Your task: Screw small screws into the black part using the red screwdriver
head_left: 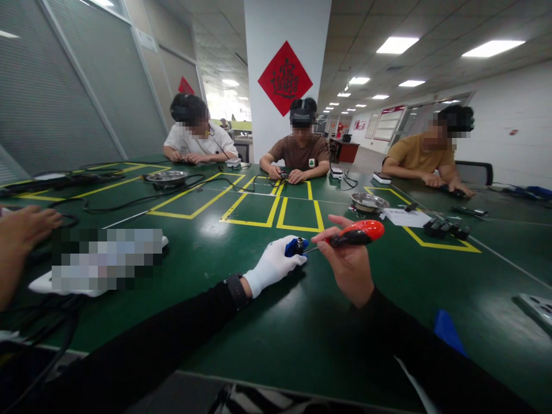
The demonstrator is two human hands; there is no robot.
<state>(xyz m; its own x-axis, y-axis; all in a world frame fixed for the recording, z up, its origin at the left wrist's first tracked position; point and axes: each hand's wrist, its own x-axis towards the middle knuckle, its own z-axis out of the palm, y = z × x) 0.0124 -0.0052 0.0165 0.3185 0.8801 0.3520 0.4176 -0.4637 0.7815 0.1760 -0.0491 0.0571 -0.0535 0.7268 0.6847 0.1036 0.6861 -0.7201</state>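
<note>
My left hand [276,260], in a white glove with blue on the fingers, is closed around a small black part [298,246] with a round, metallic-looking top. Much of that part is hidden by the glove. In my bare right hand [351,270] is a screwdriver [357,233] with a red and black handle. Its shaft points left and its tip reaches the black part; whether it sits in a screw cannot be made out.
Yellow tape outlines mark the green table [241,322]. A white device [103,264] with cables lies left, near another person's hand [34,227]. Metal bowls [370,201], black parts [446,228], paper [405,217] and a blue object [448,332] lie about. Three people sit opposite.
</note>
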